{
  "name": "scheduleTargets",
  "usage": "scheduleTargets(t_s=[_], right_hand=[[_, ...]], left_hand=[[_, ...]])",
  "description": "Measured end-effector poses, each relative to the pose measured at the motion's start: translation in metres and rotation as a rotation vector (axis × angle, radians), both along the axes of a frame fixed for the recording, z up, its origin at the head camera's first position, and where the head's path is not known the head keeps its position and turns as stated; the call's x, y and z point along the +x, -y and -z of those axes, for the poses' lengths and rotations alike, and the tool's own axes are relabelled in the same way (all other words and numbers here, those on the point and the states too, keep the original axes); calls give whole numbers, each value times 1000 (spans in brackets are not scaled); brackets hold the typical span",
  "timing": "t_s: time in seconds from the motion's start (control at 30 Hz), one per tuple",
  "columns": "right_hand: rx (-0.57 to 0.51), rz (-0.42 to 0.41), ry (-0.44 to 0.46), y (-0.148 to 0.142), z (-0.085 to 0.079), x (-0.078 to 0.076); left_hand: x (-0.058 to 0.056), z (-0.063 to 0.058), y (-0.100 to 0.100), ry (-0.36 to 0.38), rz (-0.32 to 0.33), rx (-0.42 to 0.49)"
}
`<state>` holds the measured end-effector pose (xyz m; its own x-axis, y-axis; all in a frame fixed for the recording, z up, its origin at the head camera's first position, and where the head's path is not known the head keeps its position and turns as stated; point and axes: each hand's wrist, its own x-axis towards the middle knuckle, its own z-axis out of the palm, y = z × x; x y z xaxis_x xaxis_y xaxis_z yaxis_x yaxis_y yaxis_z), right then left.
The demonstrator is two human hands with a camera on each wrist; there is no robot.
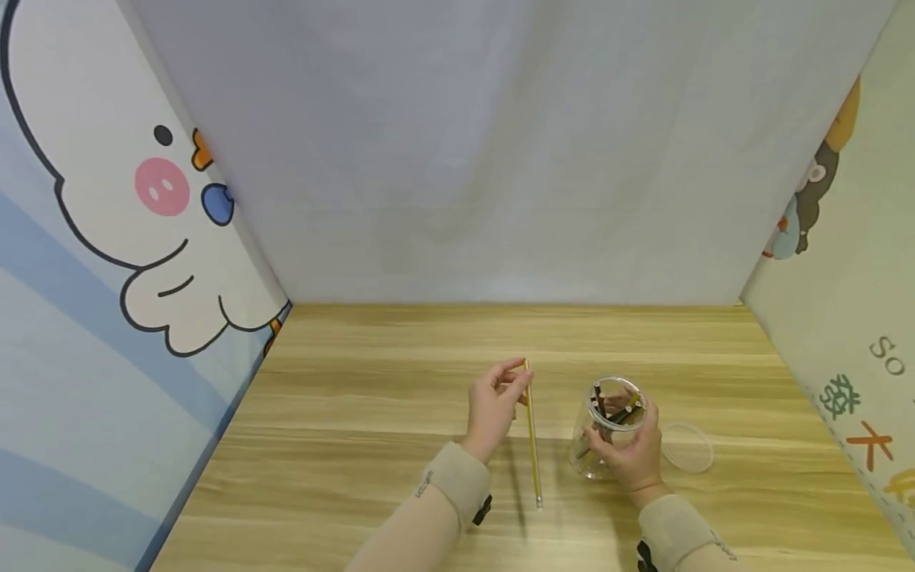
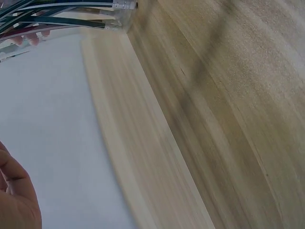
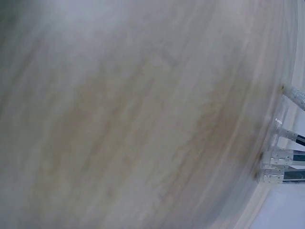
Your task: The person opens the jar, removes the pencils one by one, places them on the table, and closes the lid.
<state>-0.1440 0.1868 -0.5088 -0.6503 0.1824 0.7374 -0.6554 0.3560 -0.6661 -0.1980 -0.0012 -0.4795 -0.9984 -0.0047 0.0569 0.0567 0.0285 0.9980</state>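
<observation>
A yellow pencil (image 1: 532,445) hangs nearly upright in the head view, its upper end pinched between the thumb and fingers of my left hand (image 1: 492,407). The pencil's lower end has a pale ferrule and eraser. To its right, my right hand (image 1: 632,457) grips a clear round jar (image 1: 583,459) around its side near the open top. Several dark pencils (image 2: 62,21) lean inside the jar. Their lower ends (image 3: 286,174) show through the clear wall in the right wrist view. Part of my left hand (image 2: 19,195) appears at the left wrist view's edge, the yellow pencil out of sight there.
A clear round lid or ring (image 1: 712,454) lies on the wood-grain table (image 1: 357,397), just right of the jar. A pale curtain (image 1: 457,159) stands along the back edge. Printed cartoon panels (image 1: 93,318) flank the table on both sides.
</observation>
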Motion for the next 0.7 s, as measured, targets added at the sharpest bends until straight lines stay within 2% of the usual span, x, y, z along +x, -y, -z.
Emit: scheduleTargets(t_s=[0.23,0.7], right_hand=[[-22,-2,42,-16,33,-12],[-38,-55,53,-21,33,-13]], left_hand=[[-1,6,-4,56,25,-46],[-1,16,-14,160,95,-97]])
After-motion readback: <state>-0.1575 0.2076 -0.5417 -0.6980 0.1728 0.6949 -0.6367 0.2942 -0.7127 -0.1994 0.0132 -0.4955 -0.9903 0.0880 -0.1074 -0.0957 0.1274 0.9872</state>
